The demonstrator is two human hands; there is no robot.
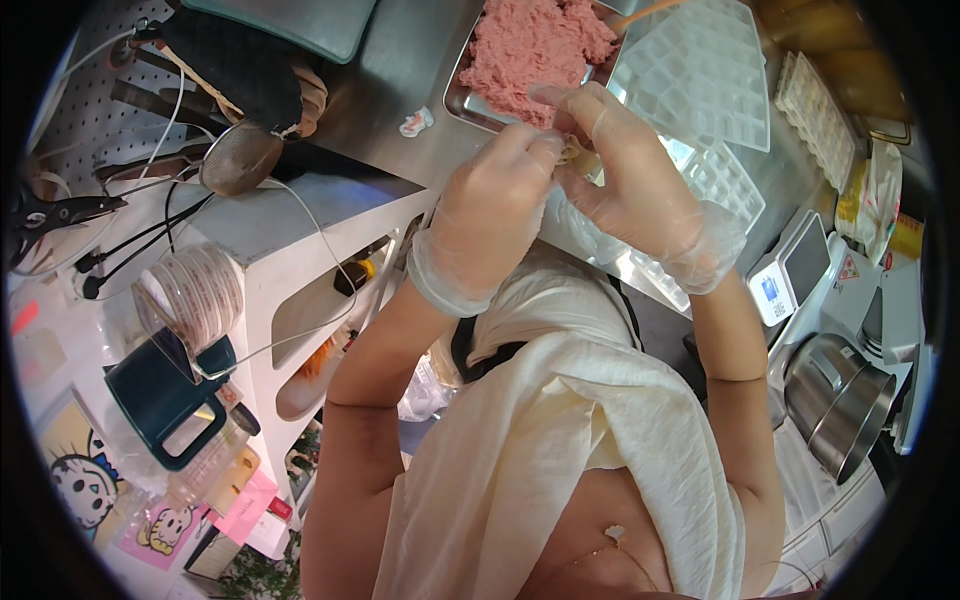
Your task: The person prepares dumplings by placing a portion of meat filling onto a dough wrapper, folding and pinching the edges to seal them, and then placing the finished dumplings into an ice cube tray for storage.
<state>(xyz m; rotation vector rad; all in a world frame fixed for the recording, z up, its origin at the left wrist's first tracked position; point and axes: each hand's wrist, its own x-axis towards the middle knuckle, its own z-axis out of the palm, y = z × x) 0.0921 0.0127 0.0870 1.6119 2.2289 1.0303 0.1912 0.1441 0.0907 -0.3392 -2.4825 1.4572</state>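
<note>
My left hand (491, 202) and my right hand (626, 161), both in clear disposable gloves, meet at the steel counter's front edge. Pinched between their fingers is a small pale folded dough wrapper (571, 153), mostly hidden by the fingers, so any filling cannot be made out. Just beyond the fingertips, a rectangular metal tray (459, 96) holds a mound of pink minced meat (529, 52). To its right lie stacked translucent plastic compartment trays (694, 82). Another compartment tray (724, 184) sits beside my right wrist.
A tray of pale pieces (816, 120) stands far right, above a digital scale (787, 266) and a steel mixer bowl (836, 397). A scrap of stained paper (416, 121) rests left of the meat. Farther left are a mesh strainer (241, 157), cables and a dark blue mug (161, 397).
</note>
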